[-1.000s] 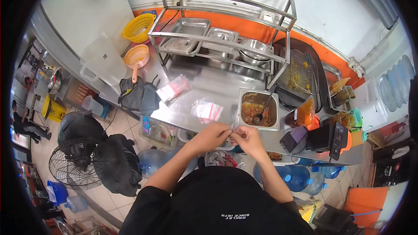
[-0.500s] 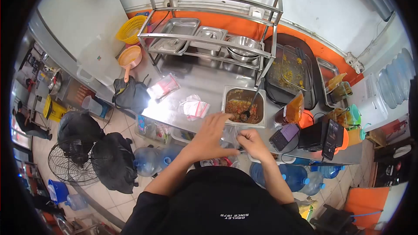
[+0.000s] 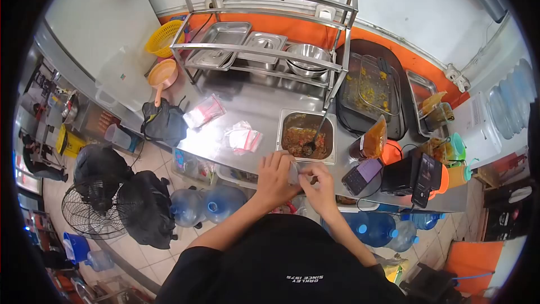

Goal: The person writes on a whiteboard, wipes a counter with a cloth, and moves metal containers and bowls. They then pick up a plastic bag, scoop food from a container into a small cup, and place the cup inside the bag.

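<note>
Just in front of the steel food pan (image 3: 332, 153), my left hand (image 3: 274, 180) is closed around a small transparent plastic bag (image 3: 294, 173). Beside it, my right hand (image 3: 319, 190) pinches the bag's edge with thumb and fingers. Reddish chopped meat stew (image 3: 294, 138) fills part of the pan. A dark ladle (image 3: 321, 125) leans in it, its bowl resting in the food. Left of the pan lie a small pile of plastic bags (image 3: 243, 138) and a larger pack of bags (image 3: 204, 112).
A steel rack (image 3: 261, 12) holding pans and bowls stands at the back. On the right are a messy dark tray (image 3: 365, 87), a bag of sauce (image 3: 372, 142), a calculator (image 3: 361, 176) and a phone (image 3: 426, 177). Water jugs (image 3: 374, 229) sit below the counter (image 3: 219, 155).
My left hand has gone from spread fingers to closed around the bag. Both hands have come closer together, and the view has shifted slightly.
</note>
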### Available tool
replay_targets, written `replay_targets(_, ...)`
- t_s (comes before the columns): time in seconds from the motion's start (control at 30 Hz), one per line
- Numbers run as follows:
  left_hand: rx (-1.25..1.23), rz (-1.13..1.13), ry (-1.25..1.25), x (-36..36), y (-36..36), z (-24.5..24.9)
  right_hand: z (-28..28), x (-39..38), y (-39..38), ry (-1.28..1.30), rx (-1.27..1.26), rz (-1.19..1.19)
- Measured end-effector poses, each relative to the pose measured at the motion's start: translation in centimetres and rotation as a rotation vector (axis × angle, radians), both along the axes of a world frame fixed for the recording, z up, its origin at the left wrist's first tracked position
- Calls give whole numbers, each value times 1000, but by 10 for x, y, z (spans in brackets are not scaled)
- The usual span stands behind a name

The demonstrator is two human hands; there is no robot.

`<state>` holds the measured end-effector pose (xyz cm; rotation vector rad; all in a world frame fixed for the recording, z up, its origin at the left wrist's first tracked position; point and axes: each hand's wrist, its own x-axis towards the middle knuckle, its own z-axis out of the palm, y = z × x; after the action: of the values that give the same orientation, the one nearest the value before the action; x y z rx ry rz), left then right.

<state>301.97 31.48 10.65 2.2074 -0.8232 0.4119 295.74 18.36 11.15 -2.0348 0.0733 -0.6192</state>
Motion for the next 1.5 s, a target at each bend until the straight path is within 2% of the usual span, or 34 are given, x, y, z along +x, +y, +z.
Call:
replay_targets(0.07,47,-189,8,-2,4,18,0,-1,-2,142,65,29)
replay_targets(0.2,117,-195,7,-5,19,42,16,-9,3,288,91,-21)
replay_targets(0.27,-77,-289,393,0,20,32,8,-10,6,230,48,-6)
replay_targets(0.4,-122,-237,330,-8,15,21,-4,-4,11,141,235,7)
replay_targets(0.47,-185,-211,179,-14,13,17,-5,-3,13,138,160,13)
replay_targets(0.57,-143,-206,114,-18,13,18,-5,0,13,183,196,-19)
replay_targets(0.7,-84,-158,176,-14,23,13,-4,0,24,107,134,-28)
replay_targets(0.77,-200,-1,156,-5,29,13,-3,0,27,19,27,-38)
replay_targets(0.83,-179,28,154,-7,31,11,3,2,32,-15,7,-92)
replay_targets(0.9,-360,57,358,-8,29,1,1,3,34,-61,-12,-148)
replay_targets(0.93,-360,55,353,-9,26,-4,-5,3,34,-70,-146,-131)
replay_targets(0.97,-594,57,499,-12,22,-9,-9,4,34,-77,-280,-113)
replay_targets(1.0,-827,60,649,-13,19,-14,-12,5,34,-77,-280,-111)
replay_targets(1.03,-827,64,651,-14,18,-19,-14,5,34,64,-20,-92)
replay_targets(1.07,-949,10,788,-14,18,-23,-16,5,34,204,241,-72)
replay_targets(1.1,-1070,-47,924,-13,17,-27,-19,6,34,204,243,-70)
replay_targets(1.13,-1070,-45,919,-14,17,-30,-23,9,33,168,485,-74)
replay_targets(1.17,-1202,-81,1096,-16,16,-33,-25,12,33,130,726,-74)
replay_targets(1.2,-1332,-118,1272,-16,17,-35,-26,12,35,71,741,-80)
replay_targets(1.23,-1333,-115,1266,-14,18,-33,-30,12,34,70,743,-74)
replay_targets(1.3,-1376,-49,1474,-12,20,-29,-41,8,30,22,215,-100)
replay_targets(1.33,-1374,-48,1479,-12,20,-27,-43,8,30,26,215,-103)
replay_targets(1.4,-1310,-136,1564,-11,24,-26,-44,10,27,164,844,-22)
replay_targets(1.43,-1309,-133,1568,-7,28,-31,-41,10,25,168,845,-25)
replay_targets(1.5,-1214,-365,1503,1,35,-47,-33,9,18,370,1334,229)
